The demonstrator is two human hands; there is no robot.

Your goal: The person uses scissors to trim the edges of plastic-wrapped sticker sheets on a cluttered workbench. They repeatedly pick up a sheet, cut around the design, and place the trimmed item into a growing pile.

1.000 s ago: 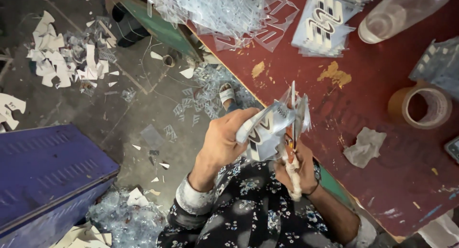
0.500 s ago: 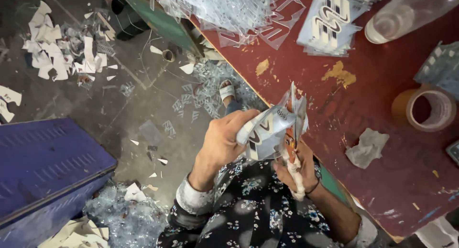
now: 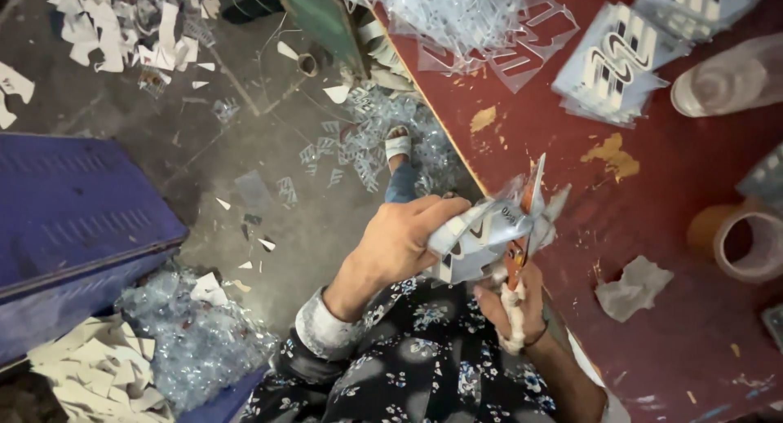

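Our left hand (image 3: 404, 243) clamps its fingers on a printed plastic sheet (image 3: 481, 235) over the desk (image 3: 669, 186) edge; right hand (image 3: 514, 305) grips scissors (image 3: 522, 227) mid-cut. Trimmed stack (image 3: 620, 60) lies done; uncut pile (image 3: 465, 15) remains.

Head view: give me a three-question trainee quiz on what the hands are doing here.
1. True or false: the right hand holds scissors whose blades cut into the printed plastic sheet.
2. Which hand grips the sheet? A) left hand B) right hand C) neither
3. Fill in: the roll of tape lies on the red ___.

Key:
1. True: blades point up through the sheet, handles in the right hand.
2. A: the left hand's fingers pinch the sheet's left side.
3. Table: the roll lies near its right edge, beside a crumpled grey scrap.
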